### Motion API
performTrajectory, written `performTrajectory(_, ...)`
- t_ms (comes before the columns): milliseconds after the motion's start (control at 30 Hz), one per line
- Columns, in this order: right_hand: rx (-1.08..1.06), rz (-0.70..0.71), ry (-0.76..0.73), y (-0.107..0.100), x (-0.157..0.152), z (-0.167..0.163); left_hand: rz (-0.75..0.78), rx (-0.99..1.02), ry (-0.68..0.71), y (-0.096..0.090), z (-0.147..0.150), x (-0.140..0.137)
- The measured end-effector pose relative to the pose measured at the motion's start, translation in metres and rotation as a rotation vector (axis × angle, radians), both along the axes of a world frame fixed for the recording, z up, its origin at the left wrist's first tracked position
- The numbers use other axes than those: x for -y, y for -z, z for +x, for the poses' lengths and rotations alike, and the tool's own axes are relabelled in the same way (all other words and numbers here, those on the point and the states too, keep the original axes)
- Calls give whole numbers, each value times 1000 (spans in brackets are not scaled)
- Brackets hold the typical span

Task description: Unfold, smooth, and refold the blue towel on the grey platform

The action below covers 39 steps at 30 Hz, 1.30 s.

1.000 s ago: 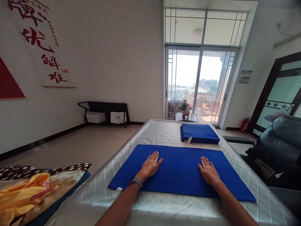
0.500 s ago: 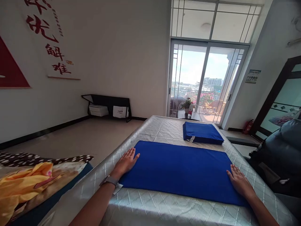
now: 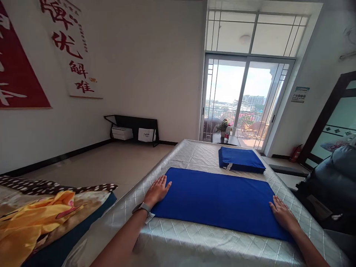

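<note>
A blue cloth, folded into a long flat rectangle, lies on the mattress with its quilted silvery cover. Flat on the cloth's left edge rests my left hand, fingers stretched out and a watch on the wrist. My right hand lies open along the right edge, fingers extended. A white tag sticks out at the near left corner, beside my left wrist. Just beyond the cloth is a stack of folded blue cloths, with a white label on its near side.
At the left, a yellow cloth lies on patterned bedding. A dark padded bag or jacket is close on the right. Past the mattress stands a small table with a bottle and a plant. A low black shelf is by the wall.
The camera view has shifted slightly, so the scene sits a little further right and lower. Both hands stay on the blue cloth's edges, and the cloth looks unchanged.
</note>
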State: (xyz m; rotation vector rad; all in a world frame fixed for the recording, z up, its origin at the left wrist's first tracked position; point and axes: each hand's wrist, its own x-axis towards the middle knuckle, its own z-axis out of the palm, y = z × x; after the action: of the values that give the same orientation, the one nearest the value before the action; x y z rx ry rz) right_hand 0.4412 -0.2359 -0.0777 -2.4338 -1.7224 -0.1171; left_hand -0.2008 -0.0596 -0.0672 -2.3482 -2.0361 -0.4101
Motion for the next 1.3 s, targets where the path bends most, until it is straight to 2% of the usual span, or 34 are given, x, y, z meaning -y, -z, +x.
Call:
performTrajectory(133,-32,146,-42,3,-1,10,24,0,10,-2,-5,-6)
performTrajectory(233,-3,290,-147,-3,-5,-4,120,9,34,-13,12,-8)
performTrajectory(300,-11,296,-197,-16,-14,-33,156,7,125,-23,44,-8)
performTrajectory(367,-62,230,-194,-37,-29,-75,149,-5,272,-32,89,-6)
performTrajectory(500,-124,118,-403,-75,-77,-168,191,-4,530,-42,190,-7)
performTrajectory(600,-126,53,-501,-82,-114,-214,245,1,580,-36,243,-16)
performTrajectory(667,-123,9,-521,-75,-132,-229,249,-15,573,-25,260,-23)
performTrajectory(833,-119,-35,-512,-49,-149,-232,280,-60,597,-1,264,-31)
performTrajectory(1100,-109,-71,-485,-47,-150,-224,219,-37,581,-7,259,-31)
performTrajectory(1200,-88,-96,-411,-46,-148,-194,162,-44,536,-10,234,-41)
performTrajectory(1300,-50,-98,-271,-41,-140,-135,52,-70,415,-16,181,-57)
